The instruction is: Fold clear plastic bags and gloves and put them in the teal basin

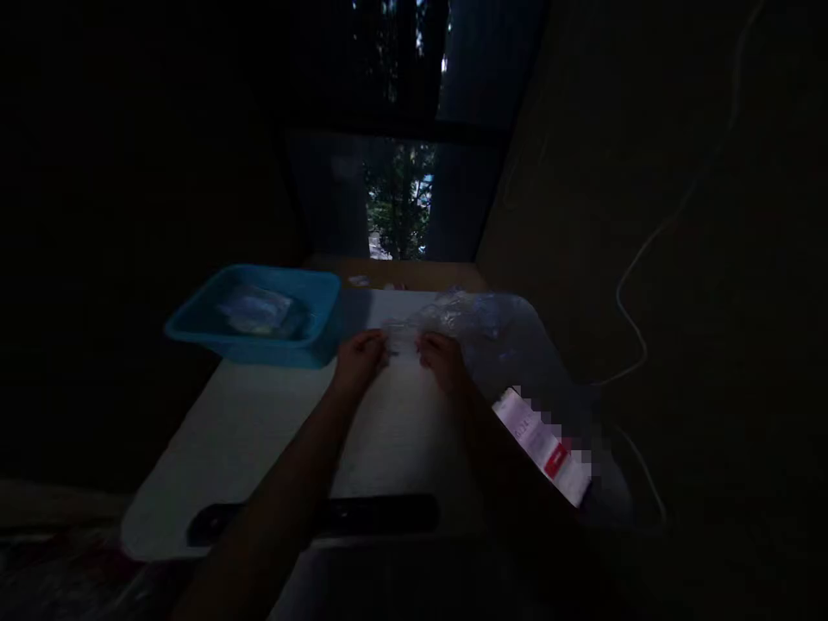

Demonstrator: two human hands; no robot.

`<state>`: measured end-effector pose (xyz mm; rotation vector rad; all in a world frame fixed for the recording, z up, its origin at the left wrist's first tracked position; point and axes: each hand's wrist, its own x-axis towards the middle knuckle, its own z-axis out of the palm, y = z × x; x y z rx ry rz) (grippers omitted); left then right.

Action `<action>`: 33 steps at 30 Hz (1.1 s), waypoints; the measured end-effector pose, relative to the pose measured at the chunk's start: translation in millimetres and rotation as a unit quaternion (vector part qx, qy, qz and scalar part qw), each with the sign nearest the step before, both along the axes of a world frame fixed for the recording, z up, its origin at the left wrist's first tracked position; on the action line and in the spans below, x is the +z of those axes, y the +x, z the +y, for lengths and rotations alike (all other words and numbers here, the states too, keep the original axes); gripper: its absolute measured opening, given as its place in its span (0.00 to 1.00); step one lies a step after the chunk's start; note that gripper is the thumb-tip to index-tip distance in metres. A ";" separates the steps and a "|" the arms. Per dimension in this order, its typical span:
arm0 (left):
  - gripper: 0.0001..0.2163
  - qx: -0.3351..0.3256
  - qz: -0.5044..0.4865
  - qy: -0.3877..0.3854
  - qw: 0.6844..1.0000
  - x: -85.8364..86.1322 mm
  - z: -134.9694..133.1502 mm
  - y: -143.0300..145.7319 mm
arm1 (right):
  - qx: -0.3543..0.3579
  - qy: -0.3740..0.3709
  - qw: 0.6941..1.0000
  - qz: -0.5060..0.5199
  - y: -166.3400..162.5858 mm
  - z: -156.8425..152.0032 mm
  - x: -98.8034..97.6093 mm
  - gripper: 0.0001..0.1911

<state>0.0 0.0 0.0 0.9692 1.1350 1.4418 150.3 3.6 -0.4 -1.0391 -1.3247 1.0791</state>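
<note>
Both hands (360, 358) (443, 357) pinched nrly closed on clr plastic (462, 312) nr far edge of tbl (252, 423), w/ rm nearside.

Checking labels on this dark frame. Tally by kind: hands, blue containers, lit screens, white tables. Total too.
Hands: 2 (left hand, right hand)
Blue containers: 1 (blue basin)
Lit screens: 1 (lit screen)
White tables: 1 (white table)
Total: 5
The clear plastic is left out; its separate pieces can't be told apart.
</note>
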 end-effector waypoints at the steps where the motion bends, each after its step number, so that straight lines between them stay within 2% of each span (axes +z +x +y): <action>1: 0.17 -0.007 -0.001 0.004 1.000 1.0 -0.9 -0.2 | 0.013 0.001 1.000 0.009 -0.6 0.4 -1.2 0.16; 5: 0.16 -0.023 0.004 0.014 1.000 4.6 -3.4 -0.7 | 0.037 -0.010 0.999 0.038 -2.1 2.6 -5.9 0.15; 13: 0.17 -0.029 0.016 0.002 0.999 6.7 -4.4 0.5 | 0.021 -0.051 0.995 0.079 -2.4 3.2 -4.6 0.17; 23: 0.17 -0.039 0.106 0.044 0.993 3.9 -7.5 1.1 | -0.001 -0.029 0.999 0.040 -0.8 -1.3 1.2 0.16; 28: 0.16 -0.047 0.117 0.046 0.991 2.0 -6.1 -0.1 | -0.011 -0.042 0.998 0.041 -2.2 -2.9 5.7 0.15; 33: 0.13 -0.047 0.091 0.064 0.993 0.5 -3.1 1.9 | 0.003 -0.046 0.998 0.051 -2.2 0.1 1.8 0.14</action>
